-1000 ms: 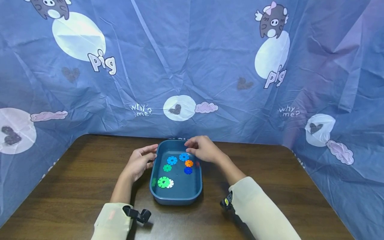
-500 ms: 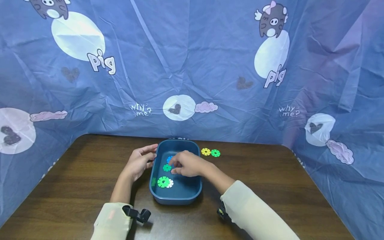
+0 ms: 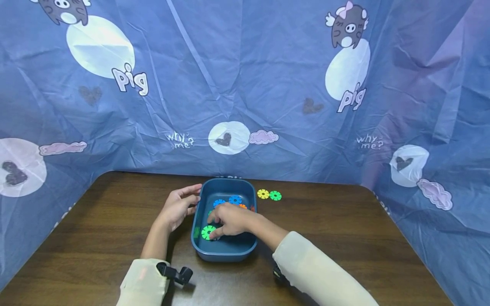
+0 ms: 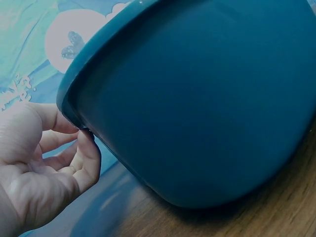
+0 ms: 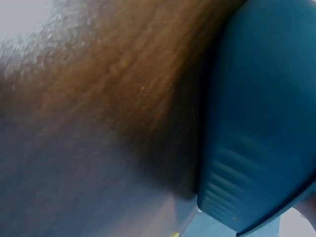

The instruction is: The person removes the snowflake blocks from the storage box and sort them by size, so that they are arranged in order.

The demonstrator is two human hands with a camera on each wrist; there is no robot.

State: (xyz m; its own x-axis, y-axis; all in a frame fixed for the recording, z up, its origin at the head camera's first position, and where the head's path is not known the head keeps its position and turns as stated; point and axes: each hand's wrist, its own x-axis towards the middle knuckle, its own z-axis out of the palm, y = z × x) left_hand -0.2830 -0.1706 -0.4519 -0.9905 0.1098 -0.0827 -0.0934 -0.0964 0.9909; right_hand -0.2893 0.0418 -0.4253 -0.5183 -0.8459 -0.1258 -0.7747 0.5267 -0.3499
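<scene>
Lying in tray, discs — head view only

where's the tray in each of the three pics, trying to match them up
Head: the whole tray sits below the picture's centre, slightly left, partly covered by an arm and hand.
Left wrist: the tray fills most of the middle and right, seen from outside.
Right wrist: the tray runs down the right side, cut off by the edge.
Shared landmark: the brown table.
</scene>
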